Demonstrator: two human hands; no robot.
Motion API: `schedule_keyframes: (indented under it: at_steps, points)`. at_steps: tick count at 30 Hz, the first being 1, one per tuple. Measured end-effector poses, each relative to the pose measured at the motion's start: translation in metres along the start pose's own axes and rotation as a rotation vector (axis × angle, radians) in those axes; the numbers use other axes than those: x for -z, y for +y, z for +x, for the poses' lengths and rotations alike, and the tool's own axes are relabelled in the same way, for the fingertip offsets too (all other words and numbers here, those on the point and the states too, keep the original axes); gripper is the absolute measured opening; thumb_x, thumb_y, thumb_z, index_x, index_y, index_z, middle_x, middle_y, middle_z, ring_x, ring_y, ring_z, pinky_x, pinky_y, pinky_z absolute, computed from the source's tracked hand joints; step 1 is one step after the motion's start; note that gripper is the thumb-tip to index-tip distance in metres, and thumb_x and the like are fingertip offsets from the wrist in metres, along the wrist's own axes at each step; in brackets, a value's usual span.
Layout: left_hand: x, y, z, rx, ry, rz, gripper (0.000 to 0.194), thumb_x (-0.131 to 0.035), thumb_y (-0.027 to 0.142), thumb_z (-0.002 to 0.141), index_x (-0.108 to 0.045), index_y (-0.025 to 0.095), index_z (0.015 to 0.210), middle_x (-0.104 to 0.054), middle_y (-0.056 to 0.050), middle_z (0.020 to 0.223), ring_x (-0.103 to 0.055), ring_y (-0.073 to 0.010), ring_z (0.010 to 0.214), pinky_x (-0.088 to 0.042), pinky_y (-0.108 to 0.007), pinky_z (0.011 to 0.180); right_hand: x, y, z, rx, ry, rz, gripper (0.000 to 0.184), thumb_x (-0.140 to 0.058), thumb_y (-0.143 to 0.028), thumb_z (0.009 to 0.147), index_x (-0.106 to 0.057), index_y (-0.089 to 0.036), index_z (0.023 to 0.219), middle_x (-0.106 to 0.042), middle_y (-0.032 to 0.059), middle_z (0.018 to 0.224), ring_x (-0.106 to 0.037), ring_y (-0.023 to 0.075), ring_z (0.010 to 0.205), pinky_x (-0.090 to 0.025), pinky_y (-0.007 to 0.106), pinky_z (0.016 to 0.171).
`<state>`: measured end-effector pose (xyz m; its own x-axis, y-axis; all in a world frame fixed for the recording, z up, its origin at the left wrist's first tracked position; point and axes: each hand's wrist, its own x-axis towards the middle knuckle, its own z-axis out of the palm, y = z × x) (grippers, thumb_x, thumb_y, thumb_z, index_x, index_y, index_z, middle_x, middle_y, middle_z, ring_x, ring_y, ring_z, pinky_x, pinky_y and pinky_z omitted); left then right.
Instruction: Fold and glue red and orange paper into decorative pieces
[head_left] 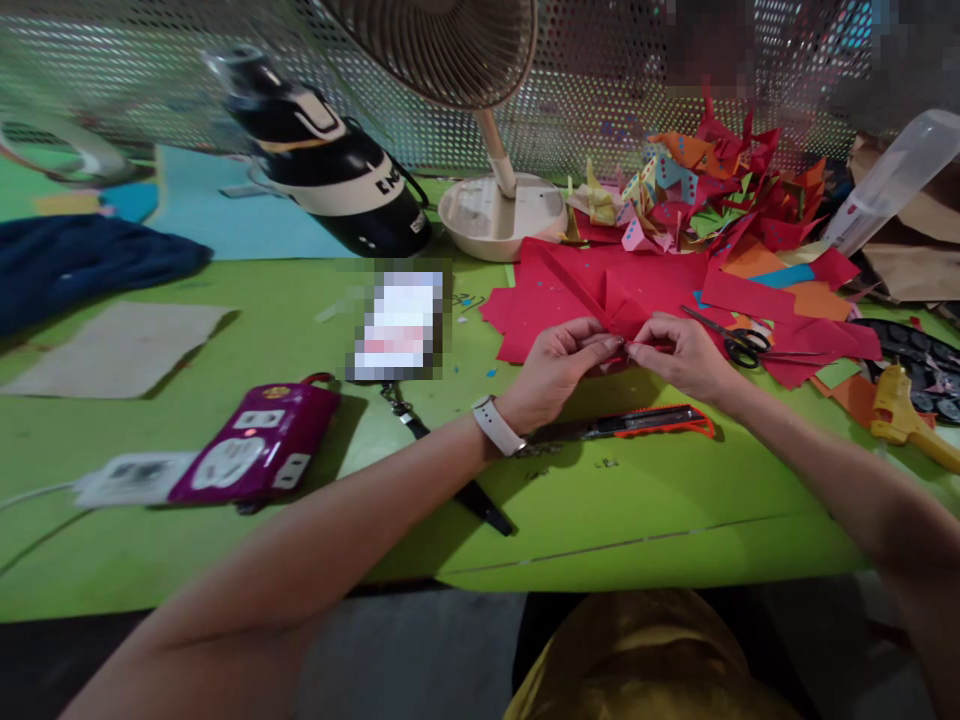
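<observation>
Both of my hands meet over the red paper at the middle right, pinching a folded piece of red paper. My left hand, with a white band on its wrist, grips the left side of the fold between thumb and fingers. On the other side, my right hand is closed on the same piece. Flat red sheets lie beneath and behind it. Just right of my right hand are black-handled scissors. An orange box cutter rests on the table below my hands.
A heap of folded colored paper stands at the back right, near a yellow glue gun. A fan and a black bottle stand at the back. Left of my hands lie a phone and a purple power strip.
</observation>
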<state>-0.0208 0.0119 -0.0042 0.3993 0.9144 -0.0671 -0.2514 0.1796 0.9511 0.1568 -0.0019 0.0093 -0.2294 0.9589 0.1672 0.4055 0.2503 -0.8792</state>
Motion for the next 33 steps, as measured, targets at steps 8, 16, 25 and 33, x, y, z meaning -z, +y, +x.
schedule_keyframes:
  at_steps: [8,16,25,33]
  points:
    - [-0.0005,0.0007,-0.0004,0.002,-0.002,-0.047,0.026,-0.086,0.036,0.064,-0.07,0.017,0.073,-0.069,0.001,0.074,-0.062,-0.0095,0.067,-0.053,-0.023,0.069,0.0014,-0.0018,0.0005,-0.016,-0.016,0.004,0.017,-0.061,-0.029,0.078,-0.06,-0.018,0.065,-0.056,-0.0006,0.07,-0.052,0.012,0.065,-0.042,0.027,0.063]
    - [-0.0007,0.0004,-0.0002,0.011,-0.01,-0.025,0.025,-0.084,0.036,0.066,-0.069,0.018,0.074,-0.07,0.001,0.076,-0.063,-0.0105,0.069,-0.053,-0.025,0.072,0.0016,-0.0013,0.0004,-0.03,-0.023,0.024,0.015,-0.062,-0.029,0.076,-0.06,-0.018,0.065,-0.057,-0.0009,0.069,-0.051,0.0118,0.065,-0.042,0.027,0.063]
    - [-0.0022,0.0019,-0.0014,0.008,-0.009,-0.034,0.025,-0.085,0.035,0.065,-0.07,0.018,0.073,-0.069,0.002,0.075,-0.062,-0.0096,0.068,-0.053,-0.023,0.069,0.0036,-0.0004,0.0023,-0.035,-0.04,0.034,0.017,-0.062,-0.028,0.076,-0.058,-0.019,0.063,-0.056,-0.0013,0.068,-0.05,0.0114,0.064,-0.041,0.028,0.063]
    - [-0.0006,-0.0001,-0.0014,0.003,-0.021,-0.02,0.024,-0.084,0.035,0.068,-0.07,0.018,0.076,-0.071,0.0,0.076,-0.064,-0.011,0.069,-0.054,-0.025,0.071,0.005,0.001,0.0028,-0.048,-0.058,0.048,0.017,-0.062,-0.029,0.075,-0.057,-0.019,0.063,-0.054,-0.0021,0.067,-0.05,0.0115,0.065,-0.04,0.028,0.064]
